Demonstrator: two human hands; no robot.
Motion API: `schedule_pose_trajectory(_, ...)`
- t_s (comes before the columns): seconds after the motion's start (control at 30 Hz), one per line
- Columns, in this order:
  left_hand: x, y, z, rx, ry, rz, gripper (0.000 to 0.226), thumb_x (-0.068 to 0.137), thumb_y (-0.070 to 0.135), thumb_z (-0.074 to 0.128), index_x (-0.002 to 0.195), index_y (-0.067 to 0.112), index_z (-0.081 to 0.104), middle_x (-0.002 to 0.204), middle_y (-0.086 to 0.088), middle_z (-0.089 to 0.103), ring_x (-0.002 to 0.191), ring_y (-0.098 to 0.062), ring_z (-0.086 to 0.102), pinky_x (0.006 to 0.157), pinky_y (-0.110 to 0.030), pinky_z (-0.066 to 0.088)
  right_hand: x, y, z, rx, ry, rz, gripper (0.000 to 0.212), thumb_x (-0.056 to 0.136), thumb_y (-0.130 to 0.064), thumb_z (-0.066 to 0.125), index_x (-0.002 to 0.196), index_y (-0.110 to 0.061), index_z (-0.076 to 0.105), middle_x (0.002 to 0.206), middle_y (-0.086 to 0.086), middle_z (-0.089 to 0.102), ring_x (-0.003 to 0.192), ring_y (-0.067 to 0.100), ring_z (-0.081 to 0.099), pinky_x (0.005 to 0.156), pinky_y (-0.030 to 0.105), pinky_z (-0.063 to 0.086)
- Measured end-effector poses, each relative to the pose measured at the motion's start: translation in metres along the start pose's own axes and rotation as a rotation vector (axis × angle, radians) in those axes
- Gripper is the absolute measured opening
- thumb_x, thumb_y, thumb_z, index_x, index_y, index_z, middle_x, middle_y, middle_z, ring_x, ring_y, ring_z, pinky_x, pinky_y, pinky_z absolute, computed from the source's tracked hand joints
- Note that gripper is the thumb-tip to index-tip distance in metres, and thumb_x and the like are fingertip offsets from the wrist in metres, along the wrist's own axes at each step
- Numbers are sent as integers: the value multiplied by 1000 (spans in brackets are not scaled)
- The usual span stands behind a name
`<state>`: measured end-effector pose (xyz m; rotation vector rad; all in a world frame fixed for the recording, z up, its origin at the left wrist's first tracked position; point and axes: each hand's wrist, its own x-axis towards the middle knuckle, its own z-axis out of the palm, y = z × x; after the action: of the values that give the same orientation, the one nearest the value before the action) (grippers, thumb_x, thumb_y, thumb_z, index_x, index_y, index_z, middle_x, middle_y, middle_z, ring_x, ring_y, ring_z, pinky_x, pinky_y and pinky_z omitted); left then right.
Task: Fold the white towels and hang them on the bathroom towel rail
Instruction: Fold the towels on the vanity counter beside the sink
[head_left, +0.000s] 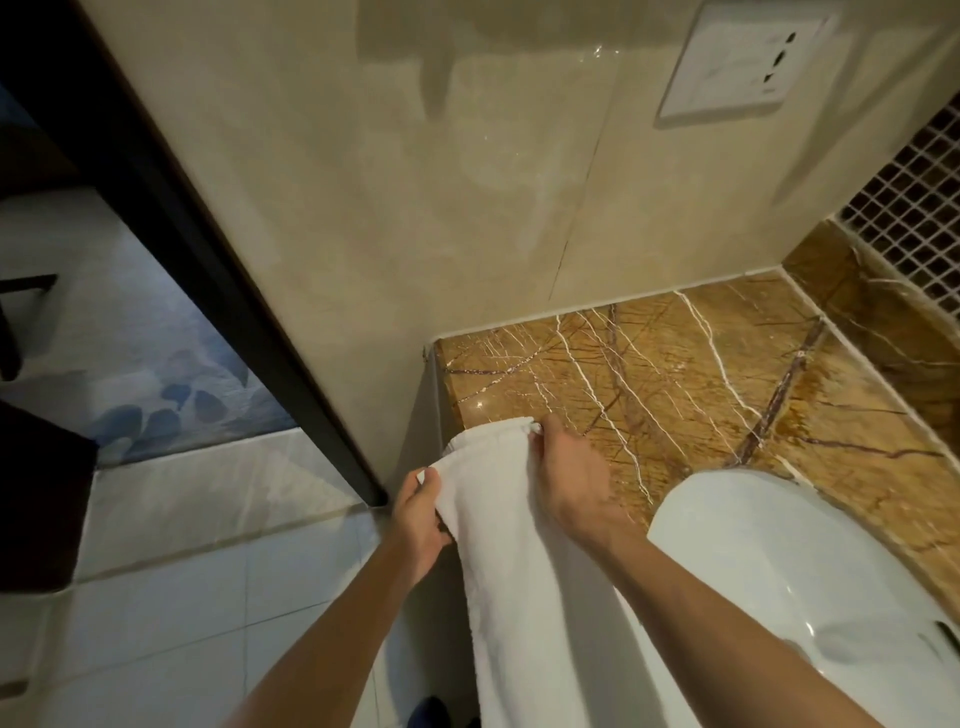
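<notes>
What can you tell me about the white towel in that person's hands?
The white towel looks like soft terry cloth, folded into a long narrow strip. Its far end rests on the edge of the brown marble counter, and the rest hangs down toward the bottom of the picture. The left hand pinches its left edge; the right hand holds the far corner. No rail is visible.

Towel (519, 561) end: I lose it below the frame's bottom edge.
Sink (810, 587), beside towel: right side cut off.
Left hand (418, 525) fingers: behind towel.
</notes>
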<state>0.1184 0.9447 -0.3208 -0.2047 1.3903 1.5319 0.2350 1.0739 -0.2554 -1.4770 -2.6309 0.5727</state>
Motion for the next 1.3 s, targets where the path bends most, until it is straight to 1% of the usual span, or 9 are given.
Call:
schedule_pose_trajectory(0.2, 2, 7, 1, -119, -62, 10, 33, 101, 23, 41, 123, 4, 55, 122, -18, 63, 115, -35, 58, 101, -51, 44, -2, -9, 0, -86, -14, 43, 24, 105, -26, 27, 112, -11, 45, 105, 12, 62, 90, 32, 61, 66, 36, 40)
schedule_pose_trajectory(0.5, -3, 28, -8, -3, -129, 92, 32, 97, 20, 48, 118, 0, 61, 115, -17, 68, 106, -33, 65, 83, -38, 54, -20, -14, -3, 194, 132, 185, 27, 103, -23, 33, 107, -4, 51, 109, 14, 55, 101, 30, 50, 86, 44, 42)
schedule_pose_trajectory(0.63, -11, 36, 3, 62, -170, 142, 26, 96, 19, 52, 110, 1, 65, 108, -15, 71, 101, -31, 68, 75, -34, 56, -22, -1, -8, 403, 157, 199, 20, 102, -21, 35, 94, -7, 48, 95, 11, 55, 90, 30, 52, 80, 43, 42)
schedule_pose_trajectory(0.73, -16, 43, 19, 256, -79, 200, 18, 93, 18, 59, 94, 1, 67, 93, -9, 73, 85, -24, 69, 73, -31, 54, -19, 17, -14, 440, 154, 210, 21, 101, -20, 35, 94, -6, 50, 94, 11, 55, 88, 29, 52, 76, 37, 39)
schedule_pose_trajectory(0.83, -20, 53, 42, 493, -124, 334, 24, 91, 16, 62, 77, -4, 62, 68, -4, 61, 64, -9, 56, 61, -19, 43, -16, 37, -18, 481, 167, 287, 20, 101, -22, 35, 94, -9, 49, 99, 13, 57, 91, 29, 52, 76, 34, 37)
schedule_pose_trajectory(0.93, -19, 60, 74, 668, -141, 418, 30, 89, 12, 63, 60, 9, 54, 54, 5, 44, 45, 1, 40, 46, -12, 31, -13, 56, -24, 486, 180, 389, 22, 102, -28, 32, 94, -12, 46, 102, 12, 57, 92, 29, 51, 74, 32, 34)
schedule_pose_trajectory(1.07, -3, 58, 109, 818, -90, 462, 29, 89, 17, 63, 63, 8, 54, 61, -5, 45, 57, -12, 41, 55, -22, 32, -5, 73, -39, 478, 277, 437, 23, 102, -28, 34, 91, -12, 46, 86, 4, 53, 83, 27, 50, 69, 33, 33)
schedule_pose_trajectory(1.2, 8, 56, 133, 882, 27, 500, 33, 89, 22, 64, 58, 18, 54, 57, 4, 45, 62, -16, 44, 66, -29, 38, 7, 83, -53, 587, 362, 346, 24, 100, -23, 37, 87, -10, 51, 74, -4, 49, 72, 19, 46, 63, 32, 32)
schedule_pose_trajectory(1.3, 9, 54, 130, 961, 75, 547, 31, 90, 21, 62, 64, 5, 57, 62, -7, 51, 68, -25, 50, 65, -30, 40, 16, 86, -51, 659, 317, 277, 27, 99, -20, 41, 72, -18, 42, 68, -6, 42, 62, 8, 36, 55, 25, 31)
